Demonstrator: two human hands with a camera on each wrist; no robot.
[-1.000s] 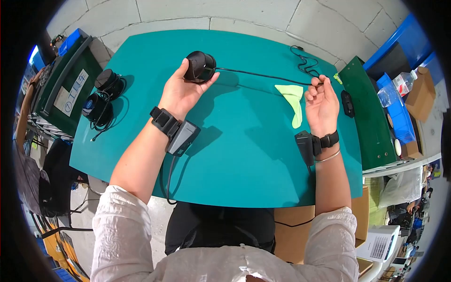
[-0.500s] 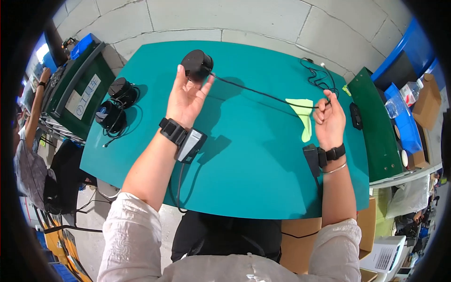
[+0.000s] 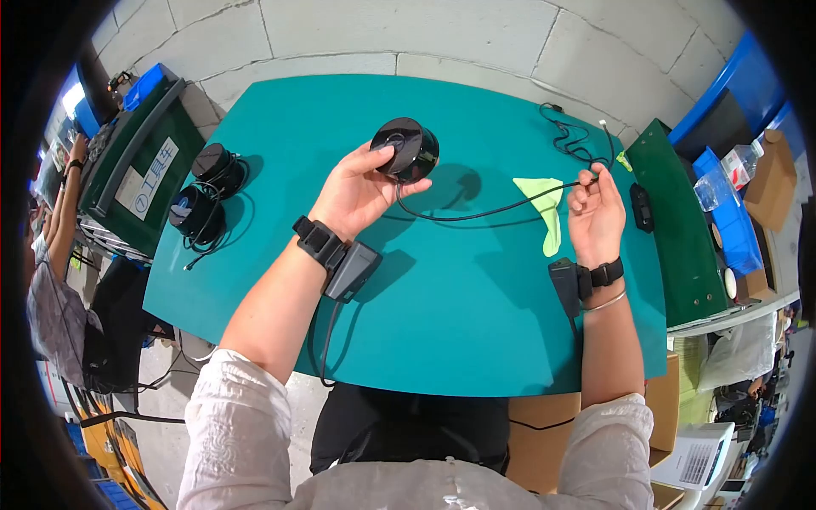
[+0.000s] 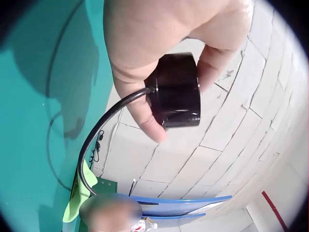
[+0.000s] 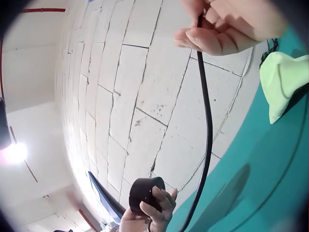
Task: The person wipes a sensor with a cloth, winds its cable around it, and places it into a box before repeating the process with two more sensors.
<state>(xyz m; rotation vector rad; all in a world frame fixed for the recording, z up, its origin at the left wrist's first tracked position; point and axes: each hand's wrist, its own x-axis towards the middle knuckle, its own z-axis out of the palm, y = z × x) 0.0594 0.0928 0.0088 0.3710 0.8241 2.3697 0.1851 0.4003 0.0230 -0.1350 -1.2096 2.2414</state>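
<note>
My left hand [image 3: 353,195] grips a glossy black cylindrical device [image 3: 408,149] above the table, thumb on its flat face and fingers beneath and behind it. In the left wrist view, a black cable [image 4: 99,121] comes out of the side of the device [image 4: 177,89]. That cable [image 3: 476,218] sags in a curve across to my right hand [image 3: 597,221], which pinches it between thumb and curled fingers near the light green cloth [image 3: 544,204]. Past the right fingers, the cable's free end sticks up with a pale tip.
Two similar black devices [image 3: 219,170] with coiled cables stand on the green table [image 3: 425,323] at the left. A thin black cord [image 3: 561,136] and a small black object [image 3: 642,208] lie at the right. Green cases flank both sides; a block wall [image 3: 467,34] rises behind.
My left hand has shifted right and turned the device, so its flat face shows more. The cable, nearly straight before, now hangs slack. My right hand still holds it, with more of its end showing.
</note>
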